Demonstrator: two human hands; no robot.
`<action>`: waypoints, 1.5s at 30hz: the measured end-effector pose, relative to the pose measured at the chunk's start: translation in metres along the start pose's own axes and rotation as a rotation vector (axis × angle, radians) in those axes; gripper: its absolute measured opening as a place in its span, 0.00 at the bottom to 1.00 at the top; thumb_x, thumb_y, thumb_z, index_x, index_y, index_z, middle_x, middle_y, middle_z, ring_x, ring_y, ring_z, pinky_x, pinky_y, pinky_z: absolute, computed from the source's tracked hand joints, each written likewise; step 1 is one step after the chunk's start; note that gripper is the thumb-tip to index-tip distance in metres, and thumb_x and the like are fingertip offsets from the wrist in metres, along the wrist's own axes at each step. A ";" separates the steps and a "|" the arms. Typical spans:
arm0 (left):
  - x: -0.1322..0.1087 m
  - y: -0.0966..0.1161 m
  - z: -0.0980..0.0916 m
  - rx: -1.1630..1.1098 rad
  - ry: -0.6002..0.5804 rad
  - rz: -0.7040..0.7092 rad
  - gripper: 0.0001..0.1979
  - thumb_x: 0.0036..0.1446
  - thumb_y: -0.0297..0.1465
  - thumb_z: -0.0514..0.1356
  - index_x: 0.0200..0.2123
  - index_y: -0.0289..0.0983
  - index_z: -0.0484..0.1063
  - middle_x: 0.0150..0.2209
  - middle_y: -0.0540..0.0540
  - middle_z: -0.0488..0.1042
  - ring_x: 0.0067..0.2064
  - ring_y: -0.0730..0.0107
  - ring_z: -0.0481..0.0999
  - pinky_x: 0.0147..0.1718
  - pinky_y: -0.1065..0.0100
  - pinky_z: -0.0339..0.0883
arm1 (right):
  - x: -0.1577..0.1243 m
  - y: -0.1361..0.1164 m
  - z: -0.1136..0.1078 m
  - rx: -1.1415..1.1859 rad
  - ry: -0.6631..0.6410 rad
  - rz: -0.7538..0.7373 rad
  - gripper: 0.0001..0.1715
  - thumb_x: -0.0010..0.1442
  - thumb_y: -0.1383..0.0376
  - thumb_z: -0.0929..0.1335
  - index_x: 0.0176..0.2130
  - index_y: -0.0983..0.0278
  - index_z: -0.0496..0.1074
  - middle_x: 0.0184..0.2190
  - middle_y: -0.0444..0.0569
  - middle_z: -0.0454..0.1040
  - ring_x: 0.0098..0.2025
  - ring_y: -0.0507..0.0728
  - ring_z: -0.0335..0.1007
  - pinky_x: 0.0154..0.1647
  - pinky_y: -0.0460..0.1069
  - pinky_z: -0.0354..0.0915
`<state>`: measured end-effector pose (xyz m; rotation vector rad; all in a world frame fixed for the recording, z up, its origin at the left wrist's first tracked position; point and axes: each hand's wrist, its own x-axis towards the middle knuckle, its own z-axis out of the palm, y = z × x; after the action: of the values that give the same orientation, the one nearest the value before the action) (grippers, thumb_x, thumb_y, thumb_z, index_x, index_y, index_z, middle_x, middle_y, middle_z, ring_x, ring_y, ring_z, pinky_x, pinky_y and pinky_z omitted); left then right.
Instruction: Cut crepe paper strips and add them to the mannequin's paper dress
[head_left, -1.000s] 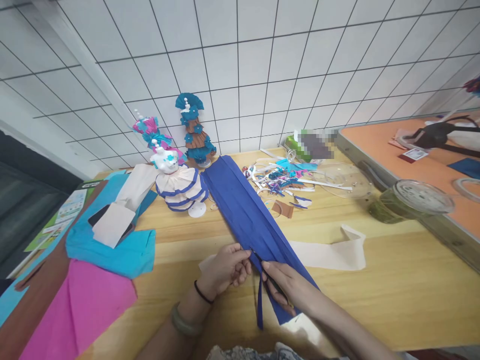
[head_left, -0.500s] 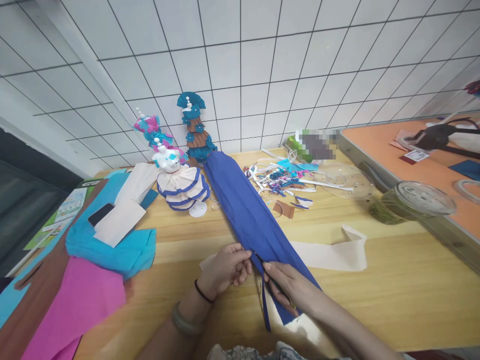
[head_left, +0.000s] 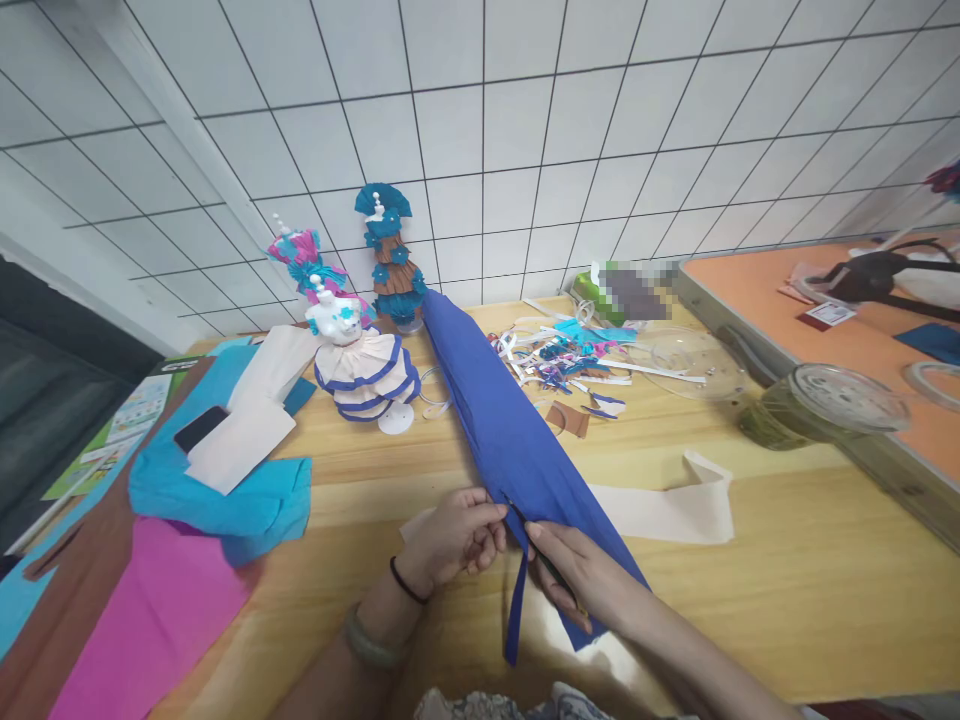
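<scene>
A long folded piece of blue crepe paper (head_left: 510, 420) lies slantwise across the table. My left hand (head_left: 461, 535) pinches its left edge between thumb and fingers. Dark scissors (head_left: 555, 577) are in my right hand (head_left: 581, 565), with their blades at the paper just right of my left fingertips. A narrow blue strip (head_left: 516, 610), partly cut from that edge, hangs down between my hands. A cream paper strip (head_left: 660, 510) runs beneath the blue paper. Beyond stands a doll figure in a cream skirt with blue bands (head_left: 367, 375).
Two other paper-dressed figures stand by the tiled wall, one brown and teal (head_left: 394, 255). Paper scraps (head_left: 562, 355) are heaped behind the blue paper. Turquoise (head_left: 217, 500) and pink paper (head_left: 157, 620) lie at left with a phone (head_left: 201, 428). A round clear container (head_left: 817, 405) stands right.
The far end of the blue paper has shifted slightly right. The loose blue strip has swung left and looks wider. My hands stay at nearly the same spot.
</scene>
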<state>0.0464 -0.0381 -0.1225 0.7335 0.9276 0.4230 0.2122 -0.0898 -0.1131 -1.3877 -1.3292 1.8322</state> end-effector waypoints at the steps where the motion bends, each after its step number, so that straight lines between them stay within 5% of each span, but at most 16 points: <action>1: 0.000 0.000 0.000 0.001 0.002 -0.001 0.15 0.44 0.39 0.62 0.24 0.35 0.61 0.16 0.54 0.68 0.10 0.83 0.59 0.08 0.79 0.46 | 0.000 0.000 0.000 0.002 0.002 -0.001 0.25 0.61 0.46 0.54 0.29 0.63 0.61 0.08 0.34 0.54 0.08 0.47 0.47 0.11 0.44 0.46; 45: -0.003 -0.001 -0.001 -0.007 -0.025 0.022 0.14 0.45 0.38 0.62 0.24 0.35 0.62 0.17 0.53 0.68 0.10 0.82 0.59 0.07 0.79 0.47 | 0.006 -0.001 0.003 -0.033 -0.001 -0.006 0.27 0.62 0.46 0.54 0.30 0.64 0.63 0.07 0.34 0.53 0.07 0.46 0.46 0.10 0.41 0.47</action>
<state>0.0444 -0.0401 -0.1220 0.7418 0.8944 0.4353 0.2065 -0.0855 -0.1145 -1.3978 -1.3684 1.8153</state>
